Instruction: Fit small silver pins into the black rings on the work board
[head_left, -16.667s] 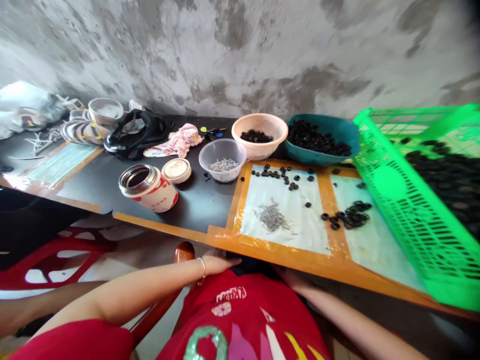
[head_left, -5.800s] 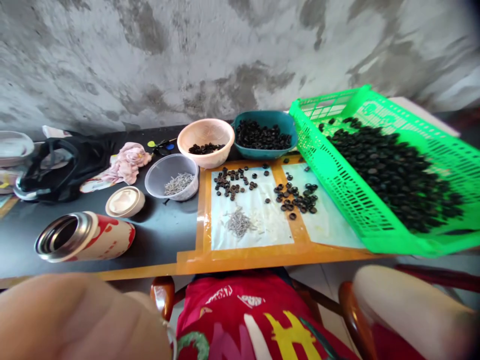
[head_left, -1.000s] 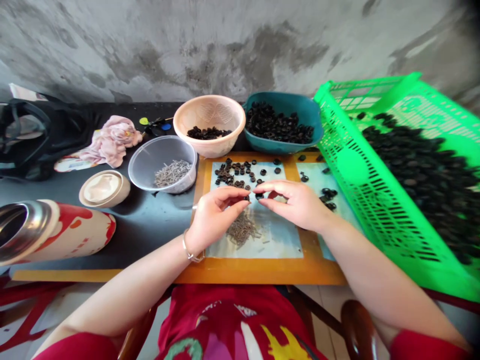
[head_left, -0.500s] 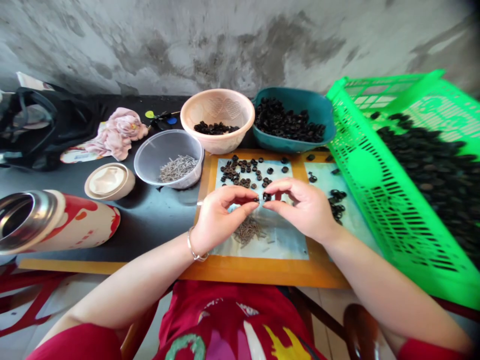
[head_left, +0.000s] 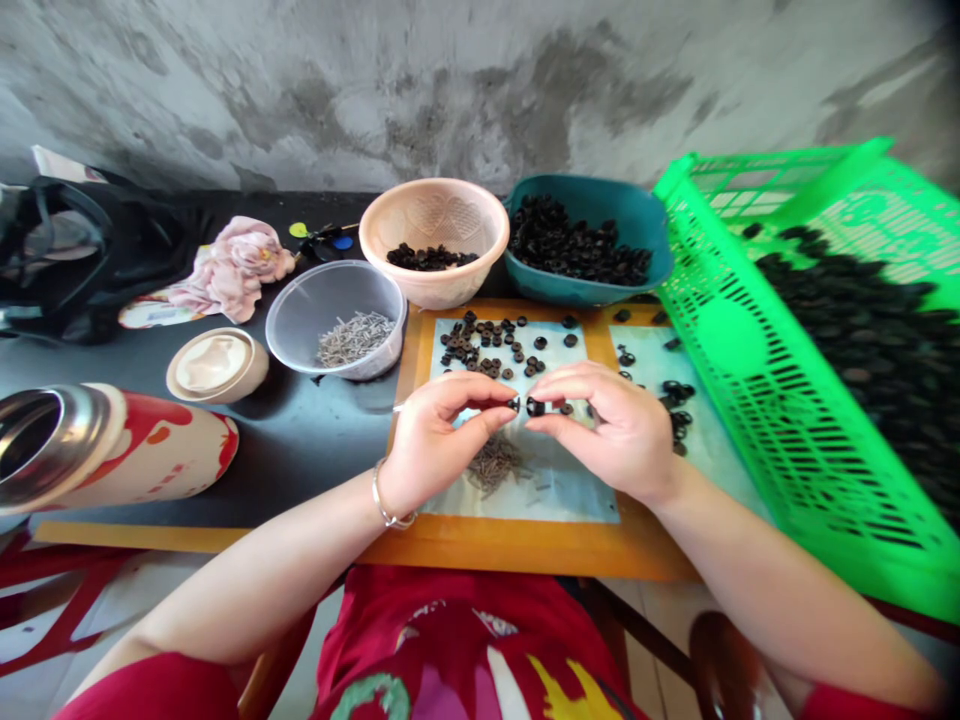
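My left hand (head_left: 442, 435) pinches a small black part (head_left: 514, 404) between thumb and forefinger. Facing it, a small gap away, my right hand (head_left: 611, 420) grips another small black round part (head_left: 535, 406) at its fingertips. Both hands hover over a pale blue sheet (head_left: 570, 490) on the wooden board. Under the left fingertips lies a heap of short metal pins (head_left: 495, 465). Beyond the hands, small black rings (head_left: 491, 345) are scattered over the sheet. More black ring-shaped pieces (head_left: 677, 395) lie to the right of my right hand.
A clear bowl of metal pins (head_left: 394, 350), a pink bowl (head_left: 435, 290) and a teal bowl (head_left: 592, 290), both with black parts, line the back. On the right stands a green basket (head_left: 727, 340) of black pieces. An open thermos (head_left: 172, 440) and a cream lid (head_left: 217, 365) are left.
My right fingers have shifted slightly, and the black part in them shows more clearly. My left hand has barely moved and keeps its pinch.
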